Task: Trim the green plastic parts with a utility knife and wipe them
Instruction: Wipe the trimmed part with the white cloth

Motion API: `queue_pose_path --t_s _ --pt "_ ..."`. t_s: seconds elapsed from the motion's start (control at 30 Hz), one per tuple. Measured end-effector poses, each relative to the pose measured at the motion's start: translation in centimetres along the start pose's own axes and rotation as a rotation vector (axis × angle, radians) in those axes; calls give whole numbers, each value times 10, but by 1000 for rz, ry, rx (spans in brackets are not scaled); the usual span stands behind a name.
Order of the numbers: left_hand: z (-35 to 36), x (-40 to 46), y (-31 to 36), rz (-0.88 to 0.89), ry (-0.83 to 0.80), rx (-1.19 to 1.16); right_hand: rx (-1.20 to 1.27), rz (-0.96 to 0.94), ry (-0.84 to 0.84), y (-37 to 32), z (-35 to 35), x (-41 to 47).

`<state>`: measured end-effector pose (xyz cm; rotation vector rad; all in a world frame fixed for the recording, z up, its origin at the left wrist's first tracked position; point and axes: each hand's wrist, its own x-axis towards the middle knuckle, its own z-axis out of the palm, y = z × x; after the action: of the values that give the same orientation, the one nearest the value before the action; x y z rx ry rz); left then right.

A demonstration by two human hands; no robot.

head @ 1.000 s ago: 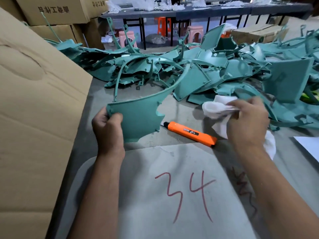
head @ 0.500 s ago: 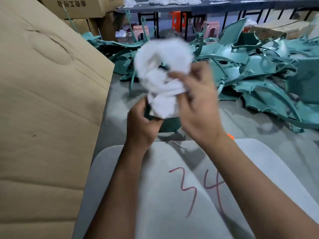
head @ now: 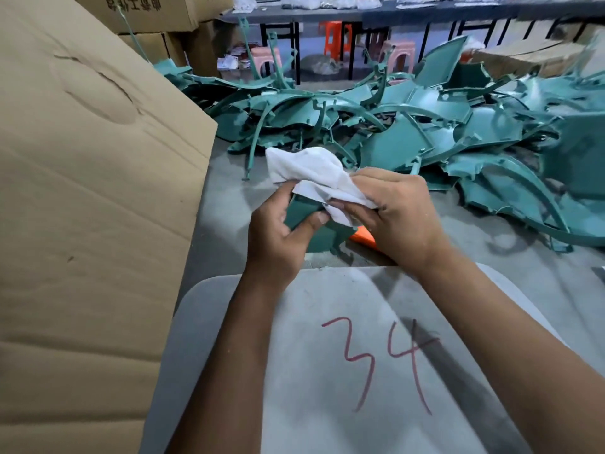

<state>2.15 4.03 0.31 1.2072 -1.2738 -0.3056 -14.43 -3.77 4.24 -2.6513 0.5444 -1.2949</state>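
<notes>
My left hand [head: 278, 234] grips a green plastic part [head: 302, 213] above the table's near side, thumb across its face. Most of the part is hidden by both hands. My right hand [head: 397, 214] holds a white cloth [head: 311, 173] and presses it against the part's upper edge. Only the orange end of the utility knife [head: 363, 237] shows on the table, just below my right hand. A large heap of green plastic parts [head: 425, 126] covers the table behind.
A tall cardboard sheet [head: 91, 191] stands along the left. A grey board marked "34" [head: 376, 355] lies in front of me. Cardboard boxes [head: 147, 14], stools [head: 265, 60] and a dark bench [head: 393, 11] stand at the back.
My right hand picked the cloth up from the table and brought it to the part in my left hand. Both hands have since come lower, and the cloth now wraps the part's upper edge.
</notes>
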Motion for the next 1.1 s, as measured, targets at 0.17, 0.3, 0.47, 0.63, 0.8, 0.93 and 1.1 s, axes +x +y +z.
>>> queue_pose_path --t_s 0.17,0.3,0.47,0.63,0.8,0.93,1.1 --pt "-1 -1 3 -107 -38 -166 -8 23 -59 31 -17 -12" --pt "-4 1 3 -101 -53 -138 -67 18 -108 54 -34 -18" --pt "-7 2 3 -117 -68 -112 -325 77 -129 88 -66 -25" --pt "-6 3 2 -130 -28 -49 -494 431 231 90 -86 -23" --pt "-7 4 2 -144 -21 16 -164 267 260 5 -36 11" --pt "-6 4 3 -157 29 67 84 170 4 -51 -4 30" --pt "-7 2 -8 -68 31 195 118 183 -8 -61 26 29"
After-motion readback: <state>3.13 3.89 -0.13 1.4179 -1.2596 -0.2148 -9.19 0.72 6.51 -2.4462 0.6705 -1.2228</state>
